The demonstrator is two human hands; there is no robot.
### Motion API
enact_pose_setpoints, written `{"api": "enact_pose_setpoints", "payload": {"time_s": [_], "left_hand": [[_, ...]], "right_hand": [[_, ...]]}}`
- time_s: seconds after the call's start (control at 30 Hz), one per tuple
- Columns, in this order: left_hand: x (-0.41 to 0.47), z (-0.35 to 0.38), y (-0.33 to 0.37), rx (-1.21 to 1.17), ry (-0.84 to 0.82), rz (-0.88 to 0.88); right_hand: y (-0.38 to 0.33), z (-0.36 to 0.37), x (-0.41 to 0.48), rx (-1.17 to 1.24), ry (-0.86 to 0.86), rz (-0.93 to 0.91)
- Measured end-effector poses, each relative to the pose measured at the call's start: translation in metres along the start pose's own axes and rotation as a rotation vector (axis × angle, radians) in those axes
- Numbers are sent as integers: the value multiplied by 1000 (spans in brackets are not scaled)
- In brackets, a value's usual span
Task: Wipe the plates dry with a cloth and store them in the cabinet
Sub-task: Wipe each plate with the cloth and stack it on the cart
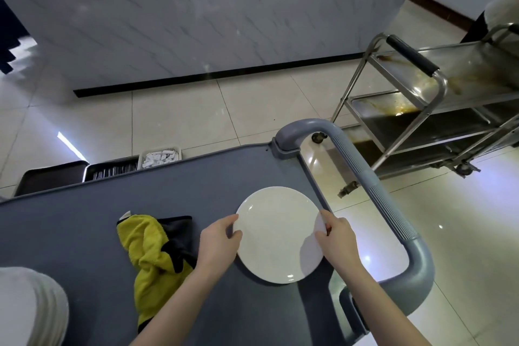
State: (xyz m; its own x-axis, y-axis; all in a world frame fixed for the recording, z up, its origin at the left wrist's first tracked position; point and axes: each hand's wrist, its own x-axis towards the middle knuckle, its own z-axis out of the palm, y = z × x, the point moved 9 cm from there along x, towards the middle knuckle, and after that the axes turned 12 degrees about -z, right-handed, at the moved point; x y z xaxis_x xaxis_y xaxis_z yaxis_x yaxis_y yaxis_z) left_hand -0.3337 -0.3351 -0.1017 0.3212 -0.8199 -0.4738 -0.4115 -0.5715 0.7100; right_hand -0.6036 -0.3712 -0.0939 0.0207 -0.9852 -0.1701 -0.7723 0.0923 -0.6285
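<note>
Grey cart top w/ white plate, yellow cloth, plate stack

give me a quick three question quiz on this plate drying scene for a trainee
1. True or false: the yellow cloth lies on the grey cart top, held by neither hand.
2. Left hand, right hand: which grips the white plate? A only left; B only right; C both.
3. Fill in: the steel trolley has shelves that look ____.
Key: 1 true; 2 C; 3 stained.
</note>
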Motion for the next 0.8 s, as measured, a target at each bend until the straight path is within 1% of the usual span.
{"api": "enact_pose_setpoints", "payload": {"time_s": [0.07,0.1,0.17,0.23,0.37,0.5,0.53,0.6,0.67,0.73,0.8], "left_hand": [[-4,-11,-3,-12,7,-1],[-7,-20,-5,-35,21,11],[-14,-44,-12,-95,59,26],[-23,-75,-23,-161,99,38],[-48,-156,-63,-244,262,47],[-81,-237,-134,-407,439,-50],[-90,-256,-153,-418,499,-77],[-110,-290,-188,-360,611,-120],[-130,-318,-215,-297,704,-153],[-146,-338,-236,-263,768,-177],[-157,-350,-255,-229,803,-212]], "right_hand": [[-15,-3,-7,-70,61,-40],[-29,-4,-11,-104,104,-89],[-66,4,-18,-119,141,-257],[-111,23,-28,-146,91,-448],[-208,75,-61,-221,-29,-860],[-284,130,-104,-270,-172,-1130],[-299,144,-114,-291,-202,-1180],[-324,171,-131,-326,-254,-1259],[-343,199,-144,-338,-323,-1301],[-357,226,-153,-366,-404,-1319],[-369,246,-162,-380,-441,-1333]]}}
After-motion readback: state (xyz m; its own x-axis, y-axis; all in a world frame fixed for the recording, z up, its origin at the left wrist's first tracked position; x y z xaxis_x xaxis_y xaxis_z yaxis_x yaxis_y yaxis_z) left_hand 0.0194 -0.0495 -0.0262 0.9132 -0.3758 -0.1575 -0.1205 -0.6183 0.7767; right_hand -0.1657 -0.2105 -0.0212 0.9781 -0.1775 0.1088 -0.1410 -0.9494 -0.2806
